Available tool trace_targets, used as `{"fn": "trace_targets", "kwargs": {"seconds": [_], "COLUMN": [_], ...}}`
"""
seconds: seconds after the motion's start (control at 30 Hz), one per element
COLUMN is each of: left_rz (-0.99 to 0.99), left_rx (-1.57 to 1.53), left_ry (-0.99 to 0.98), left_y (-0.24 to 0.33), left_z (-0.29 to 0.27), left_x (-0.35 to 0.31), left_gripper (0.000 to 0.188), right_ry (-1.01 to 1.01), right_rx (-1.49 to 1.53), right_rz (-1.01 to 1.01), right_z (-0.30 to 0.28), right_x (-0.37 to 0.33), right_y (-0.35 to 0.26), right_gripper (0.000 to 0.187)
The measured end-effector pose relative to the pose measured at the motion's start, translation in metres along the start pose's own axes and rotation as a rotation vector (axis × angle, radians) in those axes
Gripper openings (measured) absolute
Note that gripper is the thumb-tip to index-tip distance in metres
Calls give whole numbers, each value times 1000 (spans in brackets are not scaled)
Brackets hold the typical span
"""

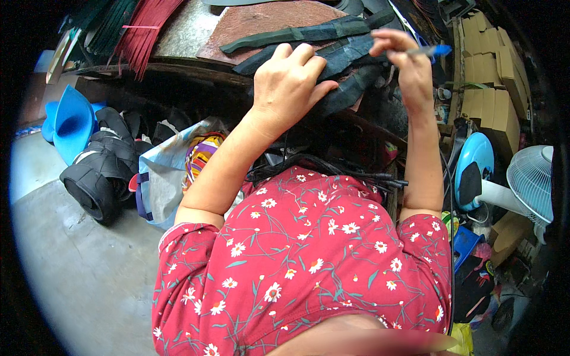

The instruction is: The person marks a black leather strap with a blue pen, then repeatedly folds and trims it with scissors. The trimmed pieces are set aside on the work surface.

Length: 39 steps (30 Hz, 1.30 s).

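Note:
Dark green-black strips (297,34) lie side by side on a reddish-brown board (255,24) on the worktable. My left hand (288,89) is closed over the dark strips, its fingers curled down and its thumb along the near edge; the fingertips are hidden. To the right, my right hand (409,71) is raised at the strips' right ends. Between its fingers is a slim pen-like tool with a blue end (439,51), which points right; its other end cannot be made out.
Red strands (148,29) hang off the table's left edge. Black padded rolls (98,184), blue curved pieces (72,124) and a bag (169,172) stand on the floor at left. A fan (531,178) and stacked tan boxes (496,77) are at right; black cords (332,166) cross my lap.

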<state>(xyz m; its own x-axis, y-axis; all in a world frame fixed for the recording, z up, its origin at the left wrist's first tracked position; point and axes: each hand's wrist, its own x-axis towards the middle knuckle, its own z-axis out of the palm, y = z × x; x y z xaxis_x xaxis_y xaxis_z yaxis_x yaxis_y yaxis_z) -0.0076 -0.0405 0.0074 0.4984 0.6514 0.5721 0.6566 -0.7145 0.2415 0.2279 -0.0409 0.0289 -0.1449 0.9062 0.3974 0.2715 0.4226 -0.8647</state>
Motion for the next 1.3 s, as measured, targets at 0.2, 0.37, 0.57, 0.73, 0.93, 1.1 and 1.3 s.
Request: {"fn": "trace_targets", "kwargs": {"seconds": [0.2, 0.37, 0.57, 0.73, 0.93, 1.1, 1.3], "left_rz": [67, 139, 114, 235, 319, 251, 208], "left_rx": [22, -90, -122, -127, -68, -142, -247], "left_ry": [193, -98, -68, -3, 44, -4, 34], "left_y": [2, 18, 19, 26, 22, 4, -1], "left_z": [-8, -16, -12, -31, -29, -3, 7], "left_x": [0, -21, -21, -12, -4, -7, -11], "left_gripper": [33, 48, 37, 27, 23, 20, 27], "right_ry": [-52, -22, 24, 151, 65, 233, 32], "right_rx": [-622, -675, -481, -683, -736, -475, 165], "right_rz": [66, -14, -49, -241, -177, -191, 62], "right_z": [5, 9, 5, 4, 2, 7, 32], "right_x": [-44, -45, -45, -44, -42, -25, 6], "right_y": [-14, -3, 6, -6, -16, -9, -9], "right_gripper": [41, 39, 28, 28, 23, 19, 6]}}
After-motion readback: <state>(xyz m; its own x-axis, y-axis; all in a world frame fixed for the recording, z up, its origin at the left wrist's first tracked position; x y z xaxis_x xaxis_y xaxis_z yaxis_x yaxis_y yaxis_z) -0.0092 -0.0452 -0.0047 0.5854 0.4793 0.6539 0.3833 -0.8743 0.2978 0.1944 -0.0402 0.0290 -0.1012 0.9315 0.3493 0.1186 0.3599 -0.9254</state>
